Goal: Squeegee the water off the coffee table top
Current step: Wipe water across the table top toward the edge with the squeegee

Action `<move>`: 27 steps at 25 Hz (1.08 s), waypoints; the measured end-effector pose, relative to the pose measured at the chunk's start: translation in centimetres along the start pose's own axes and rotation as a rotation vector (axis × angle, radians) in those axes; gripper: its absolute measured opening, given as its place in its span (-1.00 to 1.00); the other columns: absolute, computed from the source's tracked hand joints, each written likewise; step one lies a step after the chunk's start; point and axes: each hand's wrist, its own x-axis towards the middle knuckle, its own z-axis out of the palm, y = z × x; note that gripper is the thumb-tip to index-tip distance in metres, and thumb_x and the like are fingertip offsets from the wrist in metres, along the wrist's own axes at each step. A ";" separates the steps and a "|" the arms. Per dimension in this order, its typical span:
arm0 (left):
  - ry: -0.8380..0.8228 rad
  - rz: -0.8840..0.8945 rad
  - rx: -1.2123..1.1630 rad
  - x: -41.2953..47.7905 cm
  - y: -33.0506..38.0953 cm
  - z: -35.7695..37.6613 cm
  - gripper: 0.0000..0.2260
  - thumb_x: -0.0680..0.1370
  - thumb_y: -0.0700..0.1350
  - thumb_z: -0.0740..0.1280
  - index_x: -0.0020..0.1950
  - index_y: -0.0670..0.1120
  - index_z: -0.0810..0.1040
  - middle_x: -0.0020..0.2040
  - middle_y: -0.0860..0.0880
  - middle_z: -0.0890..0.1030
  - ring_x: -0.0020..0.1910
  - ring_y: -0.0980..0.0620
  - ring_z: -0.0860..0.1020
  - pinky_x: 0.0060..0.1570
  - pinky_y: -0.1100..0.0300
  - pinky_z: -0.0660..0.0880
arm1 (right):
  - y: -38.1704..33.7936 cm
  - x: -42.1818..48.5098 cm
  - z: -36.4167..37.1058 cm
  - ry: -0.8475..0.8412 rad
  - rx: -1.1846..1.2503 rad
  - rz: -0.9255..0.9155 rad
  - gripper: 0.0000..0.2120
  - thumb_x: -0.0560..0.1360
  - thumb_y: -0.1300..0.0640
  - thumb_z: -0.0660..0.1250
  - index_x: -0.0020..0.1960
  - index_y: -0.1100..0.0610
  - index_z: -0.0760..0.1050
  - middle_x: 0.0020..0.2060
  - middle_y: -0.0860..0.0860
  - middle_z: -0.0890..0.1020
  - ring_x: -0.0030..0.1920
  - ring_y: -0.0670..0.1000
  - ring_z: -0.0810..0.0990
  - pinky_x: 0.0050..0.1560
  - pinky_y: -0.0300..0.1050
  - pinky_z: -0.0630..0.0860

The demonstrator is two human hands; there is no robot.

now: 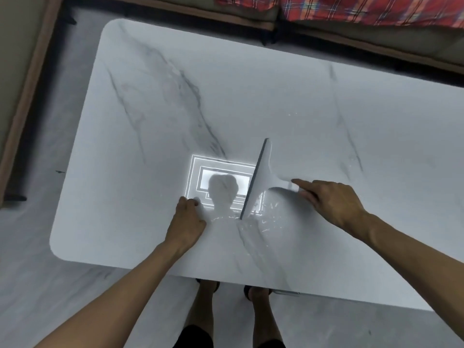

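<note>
Roughly in the middle of the near half of the coffee table top (251, 84) – white marble with grey veins – the squeegee (262, 179) sits with its blade (254, 179) down on the surface. The grey rubber edge runs slantwise from far right to near left, and the white handle (283, 183) points off to the right.

The right hand (334, 202) grips that handle: the index finger (303, 184) lies stretched along its top toward the blade, while the other fingers curl round it from the side. The end of the handle is hidden under the palm.

The left hand (187, 222) holds nothing. Its fingers are curled under, and it rests on the table just left of the blade's near end, without touching the squeegee.

Water (266, 222) glints in small streaks and drops on the marble just beside the blade's near end, mostly to its right and toward the near edge – a few more specks show farther back, beyond the blade's far tip. A bright reflection (198, 172) of a rectangular ceiling light lies on the top between the left hand and the blade, with the shadow of a head in it.

Beyond the far edge stands a sofa (175, 3) with a red plaid cloth (351, 8) on it. Below the near edge, two feet (256, 292) in dark sandals stand on the grey floor (37, 285).
</note>
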 end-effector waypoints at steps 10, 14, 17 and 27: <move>0.231 -0.070 -0.083 -1.9 -1.0 -0.9 -0.58 0.52 -0.27 0.25 0.38 -0.07 0.36 0.34 -0.08 0.47 0.27 -0.08 0.48 0.10 0.19 0.38 | -1.4 -2.4 -1.7 -0.013 0.172 0.025 -0.64 0.60 -0.24 -0.03 0.36 -0.38 0.27 -0.10 -0.21 0.61 -0.03 0.00 0.60 -0.12 -0.08 0.49; 0.363 -0.196 -0.131 -3.0 -5.8 -3.8 -0.57 0.52 -0.29 0.24 0.38 -0.09 0.34 0.34 -0.10 0.47 0.26 -0.11 0.48 0.13 0.13 0.41 | -11.6 1.6 -0.3 -0.118 0.170 -0.283 -0.64 0.63 -0.17 0.02 0.40 -0.34 0.27 -0.03 -0.17 0.58 0.03 0.05 0.60 -0.08 -0.04 0.49; 0.396 -0.263 -0.134 -3.6 -9.3 -5.5 -0.56 0.51 -0.29 0.24 0.38 -0.10 0.33 0.34 -0.13 0.47 0.27 -0.13 0.48 0.13 0.12 0.40 | -18.9 3.6 1.9 -0.196 0.157 -0.455 -0.63 0.64 -0.15 0.01 0.44 -0.29 0.26 0.11 -0.11 0.58 0.13 0.04 0.56 0.00 -0.11 0.44; 0.248 -0.219 -0.101 -4.1 -10.0 -4.0 -0.54 0.53 -0.27 0.24 0.42 -0.06 0.28 0.35 -0.07 0.46 0.26 -0.11 0.48 0.11 0.12 0.41 | -18.5 2.3 5.4 -0.186 0.185 -0.420 -0.62 0.64 -0.13 0.01 0.44 -0.35 0.19 0.14 -0.10 0.57 0.15 0.03 0.56 0.06 -0.02 0.51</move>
